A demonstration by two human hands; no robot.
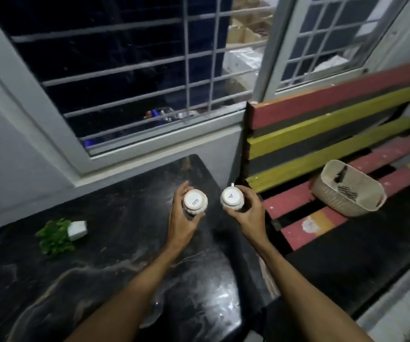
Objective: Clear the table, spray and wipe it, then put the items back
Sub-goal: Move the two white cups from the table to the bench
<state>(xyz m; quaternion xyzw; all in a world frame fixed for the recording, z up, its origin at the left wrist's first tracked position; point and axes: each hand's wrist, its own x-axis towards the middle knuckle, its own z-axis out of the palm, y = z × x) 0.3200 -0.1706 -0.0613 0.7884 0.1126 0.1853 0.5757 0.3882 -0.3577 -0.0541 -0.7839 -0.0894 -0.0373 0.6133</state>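
Note:
Two white ceramic cups are held upside down, their bases facing me, above the far right part of the black marble table (105,262). My left hand (181,218) grips the left cup (195,201), fingers and thumb curled round its side. My right hand (249,209) grips the right cup (232,198), whose handle points away from me. A small green plant in a white pot (60,234) lies tipped on its side on the table at the left.
A slatted bench (322,134) painted red, yellow and black stands right of the table, and a cream plastic basket (347,191) lies tilted on its seat. A barred window (137,77) runs behind the table. The table's surface looks wet and shiny near me.

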